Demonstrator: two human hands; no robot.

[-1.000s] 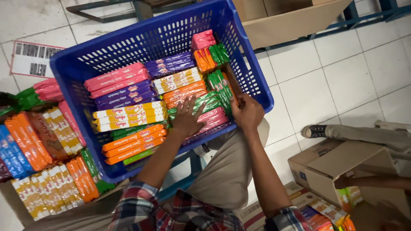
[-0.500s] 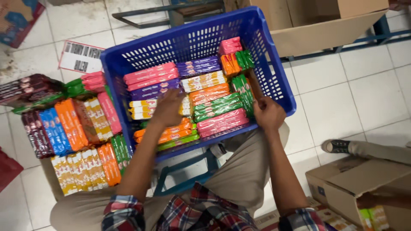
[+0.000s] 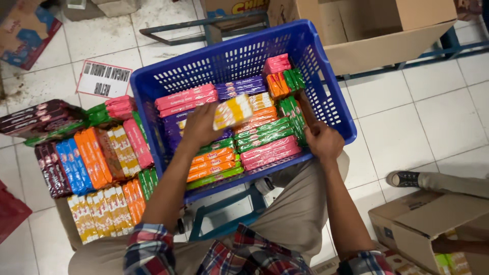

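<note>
Left hand is grasping a yellow-and-white packet over the blue crate; right hand is clenching the crate's near edge, steadying. Best lifting the packet level, clearing neighbouring rows.

- The left hand was stretched forward with its back up, fingers curled shut in a grip
- The left forearm ran bare from a rolled plaid sleeve, nearly straight
- The right hand was closed in a loose fist, knuckles up
- The right forearm rose bare from its sleeve, angled slightly inward
</note>
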